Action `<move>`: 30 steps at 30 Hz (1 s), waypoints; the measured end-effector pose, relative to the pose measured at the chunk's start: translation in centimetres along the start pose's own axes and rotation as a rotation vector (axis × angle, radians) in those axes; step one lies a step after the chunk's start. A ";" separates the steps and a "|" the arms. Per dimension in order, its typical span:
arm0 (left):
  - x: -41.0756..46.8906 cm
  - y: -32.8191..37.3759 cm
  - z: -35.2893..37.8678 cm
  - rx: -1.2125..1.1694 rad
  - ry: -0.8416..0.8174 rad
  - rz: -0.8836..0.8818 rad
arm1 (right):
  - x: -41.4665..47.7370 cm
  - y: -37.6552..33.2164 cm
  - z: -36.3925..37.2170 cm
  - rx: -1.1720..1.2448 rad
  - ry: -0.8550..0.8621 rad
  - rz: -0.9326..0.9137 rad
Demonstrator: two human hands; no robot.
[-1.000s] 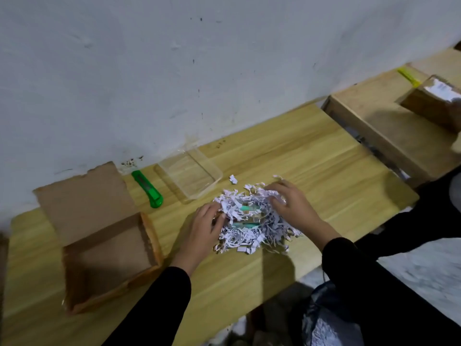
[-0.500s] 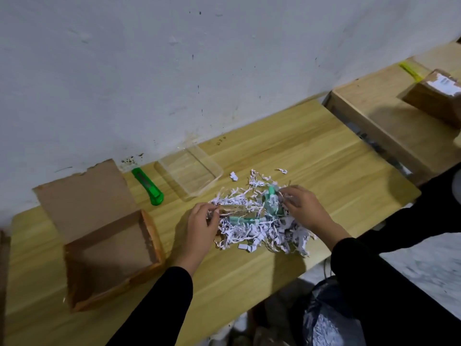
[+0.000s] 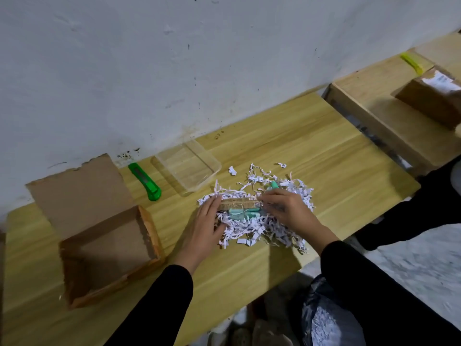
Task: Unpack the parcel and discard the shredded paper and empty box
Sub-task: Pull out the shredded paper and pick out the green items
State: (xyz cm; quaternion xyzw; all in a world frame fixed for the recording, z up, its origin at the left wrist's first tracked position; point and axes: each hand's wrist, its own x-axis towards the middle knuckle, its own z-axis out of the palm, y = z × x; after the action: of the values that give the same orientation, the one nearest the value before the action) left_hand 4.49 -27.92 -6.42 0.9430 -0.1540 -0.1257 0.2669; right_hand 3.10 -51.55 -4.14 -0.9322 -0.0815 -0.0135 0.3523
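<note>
Item: packet (image 3: 240,203) now surfacing from shredded paper (image 3: 262,228); left hand (image 3: 207,226) & right hand (image 3: 287,211) gripping its ends. Box (image 3: 107,255) sitting empty, left; discarding pending.

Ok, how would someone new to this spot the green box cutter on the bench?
Start at the long wooden bench against the white wall. At its back edge, the green plastic box cutter lies between the open brown cardboard box and the clear plastic tray. It is the only bright green, slim tool there.
</note>
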 end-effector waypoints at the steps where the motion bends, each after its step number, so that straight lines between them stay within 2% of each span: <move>1: -0.2 -0.2 0.1 0.001 -0.017 -0.013 | -0.2 0.3 -0.3 0.000 0.045 0.011; 4: -0.7 -0.1 0.5 -0.039 -0.014 -0.050 | -1.0 0.7 -1.0 -0.037 0.108 0.041; 8: -1.0 0.2 0.8 -0.015 0.027 -0.054 | -2.0 0.9 -1.2 -0.141 -0.036 -0.019; 12: -1.4 -0.2 0.7 0.013 0.037 -0.080 | -1.9 -0.4 -1.7 -0.140 -0.014 -0.006; 16: -2.0 -0.7 0.7 0.051 0.008 -0.069 | 0.1 -2.9 -0.6 -0.170 0.075 -0.121; 20: -2.4 -0.8 0.6 0.079 -0.009 -0.067 | 1.6 -4.8 2.1 -0.203 -0.021 -0.185; 22: -2.5 -0.8 0.5 0.088 -0.011 -0.066 | 1.2 -4.9 3.0 -0.233 -0.062 -0.125; 27: -2.3 -0.7 0.5 0.110 -0.039 -0.037 | -1.4 -3.1 2.1 -0.162 -0.164 0.173; 30: -1.9 -0.6 0.4 0.119 -0.054 -0.022 | -1.9 -1.9 0.8 -0.109 -0.148 0.175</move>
State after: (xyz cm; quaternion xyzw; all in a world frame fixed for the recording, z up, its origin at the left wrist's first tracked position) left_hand 2.74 -26.98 -6.79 0.9551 -0.1581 -0.1444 0.2050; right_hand 0.85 -49.90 -3.64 -0.9520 -0.0249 0.0819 0.2941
